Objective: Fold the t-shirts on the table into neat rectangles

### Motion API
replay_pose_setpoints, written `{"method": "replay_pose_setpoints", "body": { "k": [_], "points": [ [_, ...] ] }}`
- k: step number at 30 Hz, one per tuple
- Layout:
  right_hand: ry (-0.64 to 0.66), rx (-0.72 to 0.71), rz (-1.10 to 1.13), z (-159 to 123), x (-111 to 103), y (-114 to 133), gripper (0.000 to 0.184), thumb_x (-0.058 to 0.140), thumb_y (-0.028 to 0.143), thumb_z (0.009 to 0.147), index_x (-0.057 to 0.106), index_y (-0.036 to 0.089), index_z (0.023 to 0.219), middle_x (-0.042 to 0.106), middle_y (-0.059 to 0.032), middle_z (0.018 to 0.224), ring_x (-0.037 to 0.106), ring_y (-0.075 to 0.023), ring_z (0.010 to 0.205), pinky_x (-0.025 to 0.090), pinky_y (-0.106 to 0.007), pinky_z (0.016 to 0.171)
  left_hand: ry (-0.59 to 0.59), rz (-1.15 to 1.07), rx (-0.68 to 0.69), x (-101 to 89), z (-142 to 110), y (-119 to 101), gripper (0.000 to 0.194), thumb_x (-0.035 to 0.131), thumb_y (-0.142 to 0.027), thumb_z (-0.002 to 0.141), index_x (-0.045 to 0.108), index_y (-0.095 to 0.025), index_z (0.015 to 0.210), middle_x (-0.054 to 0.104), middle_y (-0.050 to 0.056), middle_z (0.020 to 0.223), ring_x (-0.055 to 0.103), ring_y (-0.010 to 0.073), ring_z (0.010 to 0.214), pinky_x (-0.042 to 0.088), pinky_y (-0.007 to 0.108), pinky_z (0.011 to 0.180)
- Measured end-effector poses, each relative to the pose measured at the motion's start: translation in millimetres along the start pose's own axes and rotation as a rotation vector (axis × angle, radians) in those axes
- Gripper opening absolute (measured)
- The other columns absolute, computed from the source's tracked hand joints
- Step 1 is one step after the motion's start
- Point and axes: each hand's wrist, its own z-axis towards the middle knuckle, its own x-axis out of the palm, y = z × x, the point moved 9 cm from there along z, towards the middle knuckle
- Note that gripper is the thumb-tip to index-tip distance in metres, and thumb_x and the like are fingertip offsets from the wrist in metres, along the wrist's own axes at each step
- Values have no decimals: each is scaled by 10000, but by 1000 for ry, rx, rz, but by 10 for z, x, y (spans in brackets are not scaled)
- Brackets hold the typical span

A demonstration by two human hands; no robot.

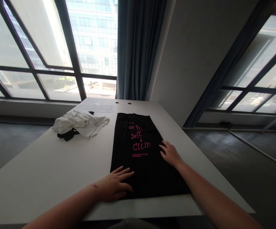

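A black garment with pink lettering [142, 171] lies folded into a long flat panel on the white table, and its exact kind cannot be made out. My left hand [115, 185] rests on its near left edge, fingers stretched out and spread. On the right edge, farther up beside the print, lies my right hand [170, 154], fingers apart with the tips on the cloth. Neither hand grips anything.
A crumpled white garment [85, 122] with black parts lies on the white table [80, 178] to the left. Behind it are sheets of paper [103, 108]. Two small round holes or discs [129, 103] show near the far edge, before a blue curtain [138, 51] and windows.
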Motion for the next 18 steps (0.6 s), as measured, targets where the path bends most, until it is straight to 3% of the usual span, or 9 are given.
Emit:
{"method": "replay_pose_setpoints", "body": {
  "k": [5, 7, 10, 12, 14, 18],
  "points": [
    [116, -106, -34, 722, -28, 476, 534, 494, 337, 953, 602, 214, 1462, 350, -63, 1675, 241, -335, 1554, 240, -532, 1243, 91, -68, 41, 1, 0, -42, 507, 646, -251, 924, 615, -432, 1397, 281, -33, 1704, 266, 349, 1560, 194, 626, 1264],
    [168, -92, -54, 1004, 37, 568, 545, 490, 332, 953, 589, 210, 1474, 325, -63, 1687, 221, -344, 1559, 237, -554, 1237, 34, -113, -12, -103, 99, 38, 561, 624, -298, 956, 520, -420, 1494, 329, -3, 1689, 334, 324, 1539, 255, 574, 1264],
    [180, -66, -58, 1344, 121, 620, 549, 471, 266, 945, 583, 192, 1477, 342, -91, 1677, 255, -359, 1544, 247, -595, 1220, -159, -84, -215, -328, 310, 366, 555, 548, -351, 1014, 446, -351, 1560, 383, 46, 1664, 374, 293, 1521, 298, 524, 1261],
    [176, -54, -54, 1497, 176, 625, 570, 465, 219, 932, 561, 185, 1493, 370, -109, 1661, 293, -357, 1528, 252, -615, 1209, -264, -2, -365, -423, 417, 631, 539, 545, -355, 1018, 466, -313, 1549, 388, 69, 1659, 330, 304, 1541, 252, 554, 1274],
    [159, -57, -49, 1593, 211, 632, 587, 473, 195, 922, 542, 178, 1504, 381, -126, 1652, 313, -347, 1519, 235, -615, 1215, -281, 61, -455, -408, 490, 834, 548, 575, -340, 1003, 479, -296, 1541, 387, 87, 1656, 287, 321, 1557, 216, 594, 1274],
    [107, -92, -29, 1661, 229, 647, 487, 514, 214, 924, 643, 157, 1390, 350, -155, 1661, 304, -340, 1522, 216, -549, 1233, -213, 102, -403, -240, 533, 921, 592, 628, -334, 969, 474, -338, 1541, 350, 76, 1677, 230, 343, 1575, 190, 638, 1264]
  ]
}}
